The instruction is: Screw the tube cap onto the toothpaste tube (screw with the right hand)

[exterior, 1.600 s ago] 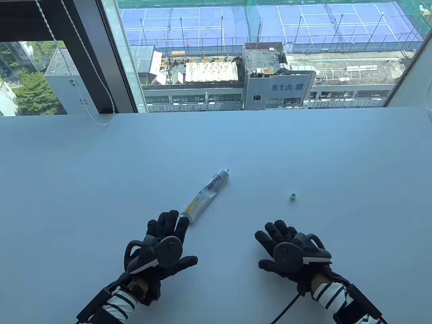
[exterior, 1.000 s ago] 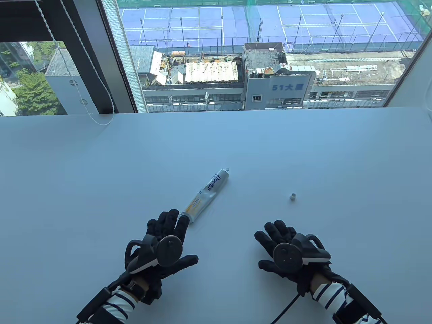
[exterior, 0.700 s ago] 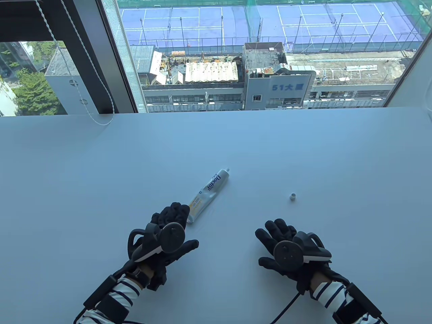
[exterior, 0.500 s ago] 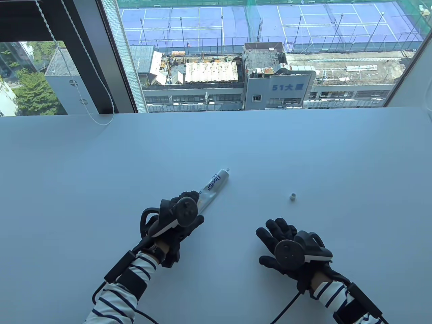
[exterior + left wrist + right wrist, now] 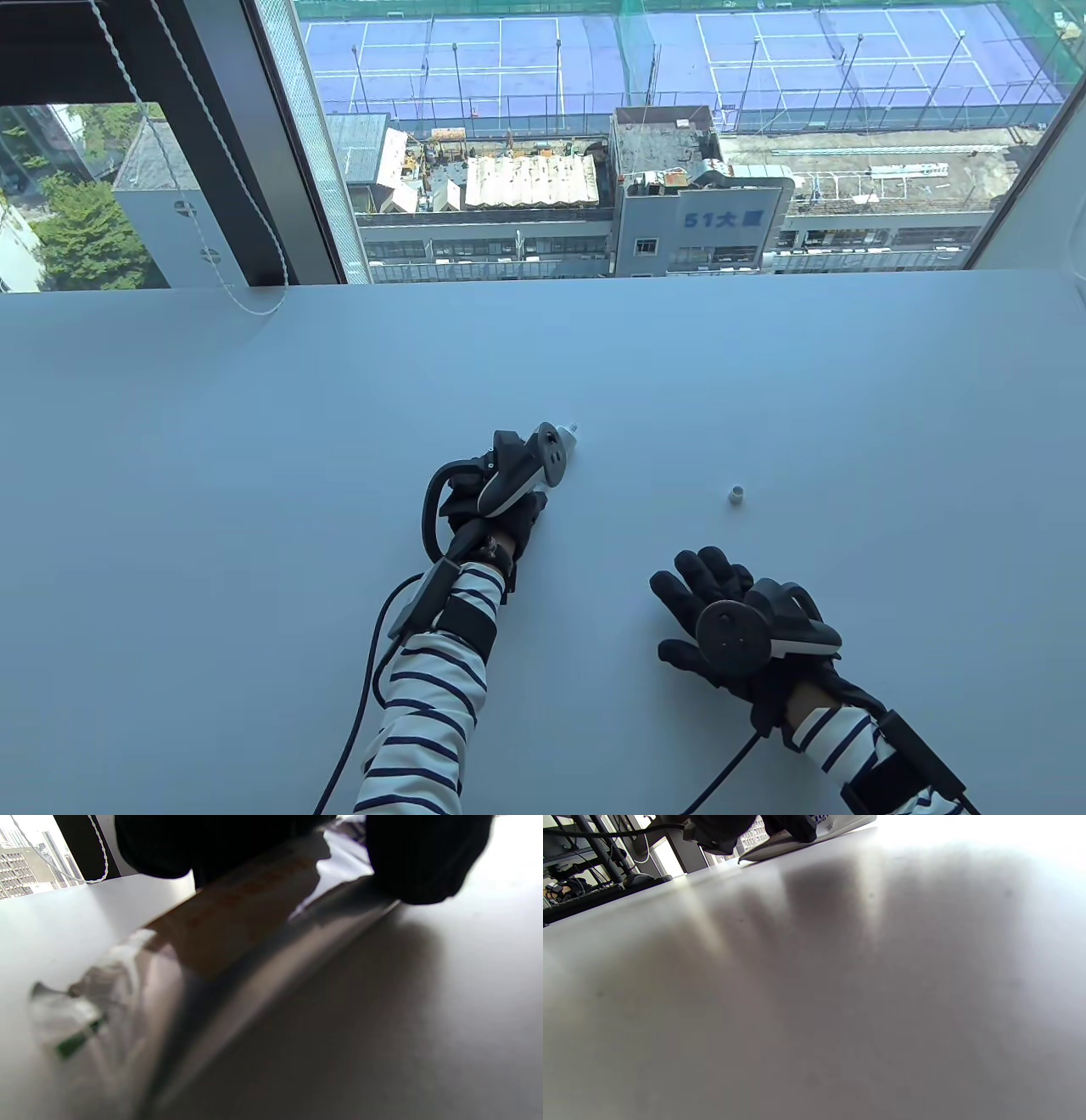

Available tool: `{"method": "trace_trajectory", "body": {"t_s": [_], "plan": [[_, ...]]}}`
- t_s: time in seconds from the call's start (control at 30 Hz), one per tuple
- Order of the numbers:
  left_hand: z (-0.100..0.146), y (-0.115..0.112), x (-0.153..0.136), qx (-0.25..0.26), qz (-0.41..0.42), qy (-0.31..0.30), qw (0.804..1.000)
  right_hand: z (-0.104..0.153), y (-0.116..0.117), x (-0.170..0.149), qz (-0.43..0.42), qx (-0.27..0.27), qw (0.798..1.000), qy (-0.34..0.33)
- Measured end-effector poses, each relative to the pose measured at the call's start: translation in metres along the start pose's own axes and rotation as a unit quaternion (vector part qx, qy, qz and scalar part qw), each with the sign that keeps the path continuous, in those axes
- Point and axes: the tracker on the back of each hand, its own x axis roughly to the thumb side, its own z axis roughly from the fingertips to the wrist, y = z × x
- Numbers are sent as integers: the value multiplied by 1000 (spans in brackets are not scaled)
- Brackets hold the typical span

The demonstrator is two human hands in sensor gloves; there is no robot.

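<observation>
The toothpaste tube (image 5: 571,434) lies on the white table (image 5: 212,509), nozzle pointing far right; only its nozzle end shows past my left hand (image 5: 519,492). In the left wrist view the left fingers (image 5: 424,861) close around the tube (image 5: 254,921) from both sides, and its crimped tail (image 5: 63,1022) lies toward me. The small white cap (image 5: 736,494) stands alone on the table to the right of the tube. My right hand (image 5: 708,590) rests flat and empty on the table, fingers spread, a short way nearer than the cap. The right wrist view shows the tube (image 5: 797,844) under the left hand.
A window runs along the table's far edge. A white blind cord (image 5: 246,304) hangs down and loops onto the table at the far left. Cables trail from both wrists toward the near edge.
My left hand slid from the tube's tail up along its body to just behind the nozzle and closed on it. The right hand edged slightly right. Tube and cap stayed put.
</observation>
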Motion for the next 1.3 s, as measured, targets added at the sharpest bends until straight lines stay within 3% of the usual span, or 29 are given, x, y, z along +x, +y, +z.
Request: {"method": "trace_trajectory", "body": {"t_s": [0.1,0.23,0.4,0.53,0.6,0.7,0.83,0.93,1.03,1.2,1.3], "plan": [[-4,1,2,-46,20,12,999,0,0,0,4,1,1000,1],[-3,-2,5,-71,58,10,996,1,-4,-2,2,-3,1000,7],[11,-9,11,-7,66,16,998,8,-16,-12,5,-34,998,48],[31,-14,18,46,-57,-26,997,16,-29,-25,-1,-64,991,121],[42,-15,17,65,-75,-51,994,18,-34,-32,-5,-72,986,149],[66,-17,9,63,-33,-115,991,20,-43,-48,-10,-70,978,198],[102,-18,-11,-13,48,-201,978,16,-60,-76,-33,-81,968,237],[114,-20,-23,-68,129,-236,961,2,-61,-87,-36,-74,967,241],[120,-26,-33,-118,216,-268,931,-27,-53,-90,2,-27,970,243],[121,-43,-39,-115,265,-272,918,-59,-49,-87,43,-33,965,258],[121,-45,-43,-61,251,-255,932,-63,-48,-88,64,-35,957,281]]}}
